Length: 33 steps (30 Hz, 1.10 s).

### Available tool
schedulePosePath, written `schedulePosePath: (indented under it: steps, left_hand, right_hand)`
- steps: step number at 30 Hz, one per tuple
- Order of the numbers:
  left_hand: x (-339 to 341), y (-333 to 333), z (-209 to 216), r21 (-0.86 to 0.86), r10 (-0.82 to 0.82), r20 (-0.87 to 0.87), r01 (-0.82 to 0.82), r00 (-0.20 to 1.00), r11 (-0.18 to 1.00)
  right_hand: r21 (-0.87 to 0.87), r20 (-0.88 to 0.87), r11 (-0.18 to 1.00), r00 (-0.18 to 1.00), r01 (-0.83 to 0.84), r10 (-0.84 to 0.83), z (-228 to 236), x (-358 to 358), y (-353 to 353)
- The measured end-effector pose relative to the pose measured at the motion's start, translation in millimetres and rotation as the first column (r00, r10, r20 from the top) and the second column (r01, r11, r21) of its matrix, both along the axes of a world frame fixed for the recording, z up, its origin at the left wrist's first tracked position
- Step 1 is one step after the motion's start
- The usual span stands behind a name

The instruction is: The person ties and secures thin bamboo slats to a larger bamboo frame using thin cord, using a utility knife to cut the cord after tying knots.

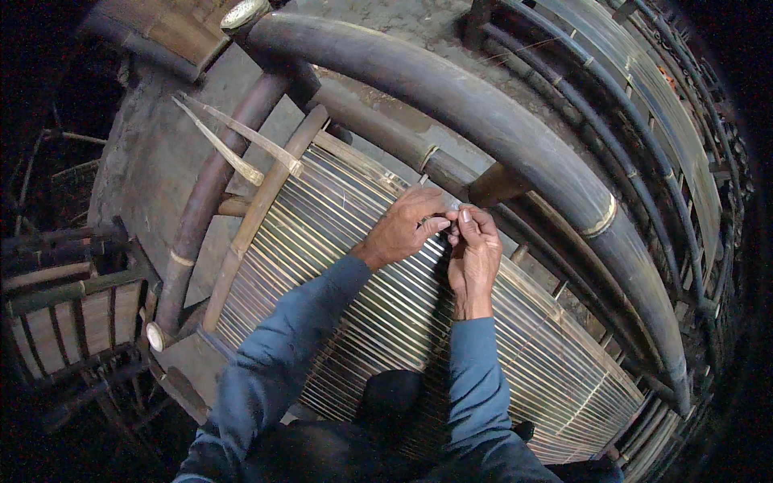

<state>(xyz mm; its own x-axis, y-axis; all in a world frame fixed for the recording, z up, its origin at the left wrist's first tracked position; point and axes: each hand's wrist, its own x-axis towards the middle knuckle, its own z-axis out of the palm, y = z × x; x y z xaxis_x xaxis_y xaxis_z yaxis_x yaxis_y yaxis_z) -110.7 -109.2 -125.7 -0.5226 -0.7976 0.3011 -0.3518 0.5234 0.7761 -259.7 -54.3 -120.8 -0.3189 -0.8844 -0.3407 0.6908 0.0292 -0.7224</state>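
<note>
Centrally, two bare hands in blue sleeves meet above the far edge of a slatted bamboo panel [346, 205]. The right hand [475, 245] has its thumb and forefinger pressed together at a small pale piece [455, 206], too small to identify. The left hand [407, 221] comes in just beside it, fingers bent and thumb pointing right; whether it also grips something cannot be told. The panel, made of narrow parallel strips, stretches beneath both forearms, from the left to the near right. Beyond it, a thick, dark bamboo pole [451, 88] curves from far left to near right. Two pale, pointed bamboo prongs [221, 141] jut out at the panel's far left corner. Farther left stands a bamboo chair [76, 322]; at far right, a long bamboo rack [620, 105].
</note>
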Motion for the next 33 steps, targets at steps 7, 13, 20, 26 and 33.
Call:
schedulePosePath:
  steps: [7, 13, 20, 26, 33]
  left_hand:
    - [-7, 13, -9, -0.018, 0.155, -0.018, -0.156, 0.988, 0.988]
    - [33, 87, -43, -0.233, 0.34, 0.05, -0.32, 0.939, 0.918]
    - [113, 202, 38, 0.112, 0.539, 0.31, -0.593, 0.783, 0.797]
    - [159, 153, 36, 0.8, 0.881, -0.266, -0.42, 0.392, 0.428]
    - [137, 82, 100, 0.757, 0.716, -0.651, 0.285, 0.251, 0.588]
  right_hand:
    - [0.034, -0.093, 0.995, 0.991, -0.095, 0.098, -9, 1, -9]
    - [-0.036, -0.992, 0.93, 0.124, -0.365, 0.01, 71, 51, -10]
    - [-0.154, -0.261, 0.705, 0.716, -0.693, 0.647, 111, 190, -42]
    - [-0.127, -0.193, 0.829, 0.834, -0.544, 0.517, 122, 204, -46]
    - [-0.101, -0.679, 0.875, 0.676, -0.473, 0.287, 151, 102, 56]
